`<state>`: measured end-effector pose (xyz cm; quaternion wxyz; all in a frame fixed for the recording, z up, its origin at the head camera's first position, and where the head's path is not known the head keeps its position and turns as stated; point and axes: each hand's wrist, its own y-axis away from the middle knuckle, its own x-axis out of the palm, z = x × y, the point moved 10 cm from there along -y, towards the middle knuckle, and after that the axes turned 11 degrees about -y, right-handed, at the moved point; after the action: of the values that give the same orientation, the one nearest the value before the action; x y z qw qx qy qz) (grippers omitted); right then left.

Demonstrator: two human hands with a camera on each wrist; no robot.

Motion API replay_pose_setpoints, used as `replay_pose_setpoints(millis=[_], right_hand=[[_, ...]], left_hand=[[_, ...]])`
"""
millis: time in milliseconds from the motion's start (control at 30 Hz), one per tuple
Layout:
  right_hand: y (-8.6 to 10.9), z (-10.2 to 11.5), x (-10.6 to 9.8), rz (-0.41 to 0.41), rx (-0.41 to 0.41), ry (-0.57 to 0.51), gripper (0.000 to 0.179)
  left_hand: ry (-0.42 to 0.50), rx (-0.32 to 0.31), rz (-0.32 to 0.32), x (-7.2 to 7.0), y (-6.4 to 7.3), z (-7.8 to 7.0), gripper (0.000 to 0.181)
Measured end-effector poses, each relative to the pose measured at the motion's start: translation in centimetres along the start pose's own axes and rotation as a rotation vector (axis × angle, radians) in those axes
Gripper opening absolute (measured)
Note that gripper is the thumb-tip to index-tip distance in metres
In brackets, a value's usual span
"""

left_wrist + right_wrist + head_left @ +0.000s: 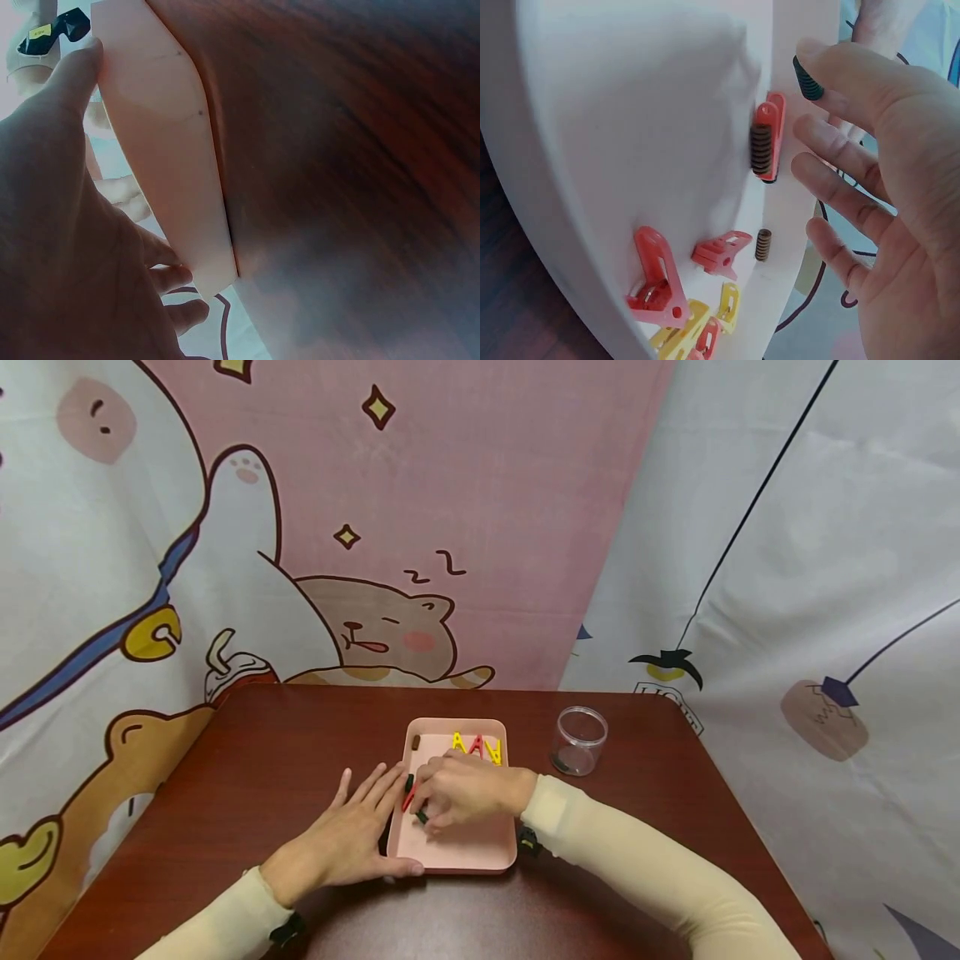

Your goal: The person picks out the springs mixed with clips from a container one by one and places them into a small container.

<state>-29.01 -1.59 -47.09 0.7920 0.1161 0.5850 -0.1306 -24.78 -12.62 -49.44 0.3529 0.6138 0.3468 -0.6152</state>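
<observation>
My right hand (pixel 465 789) is over the pink tray (pixel 453 860) and pinches a small dark green spring (pixel 808 79) between thumb and forefinger. The other fingers are loosely bent. My left hand (pixel 341 835) lies along the tray's left edge with straight fingers, its thumb at the near corner. By the tray's left wall, a dark spring (pixel 760 148) lies against a red clip (pixel 777 112). Another brown spring (pixel 416 742) is in the far left corner. Yellow clips (pixel 492 752) and red clips (pixel 660 277) lie along the far side, partly hidden by my right hand in the head view.
A clear round jar (pixel 580 739) stands on the table right of the tray, with something small and dark at its bottom. The brown wooden table (pixel 300 727) extends around the tray. A printed curtain (pixel 525 527) hangs behind it.
</observation>
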Motion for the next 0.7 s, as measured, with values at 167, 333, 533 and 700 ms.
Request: replay_pose_setpoints(millis=[167,333,533,700], right_hand=[[0.4,0.0,-0.9,-0.043,-0.011,-0.013,0.035],[0.9,0.1,-2.0,-0.095,-0.026,-0.043,0.032],[1.7,-0.2,-3.1,-0.155,-0.02,-0.074,0.03],[2.4,-0.3,-4.0,-0.189,-0.001,-0.086,0.031]], left_hand=[[0.01,0.0,0.005,0.0,0.0,-0.1,0.143],[0.011,-0.003,0.006,0.0,0.0,0.0,0.142],[0.015,-0.002,0.005,0.0,0.0,0.0,0.142],[0.013,-0.004,0.008,0.1,0.0,0.0,0.142]])
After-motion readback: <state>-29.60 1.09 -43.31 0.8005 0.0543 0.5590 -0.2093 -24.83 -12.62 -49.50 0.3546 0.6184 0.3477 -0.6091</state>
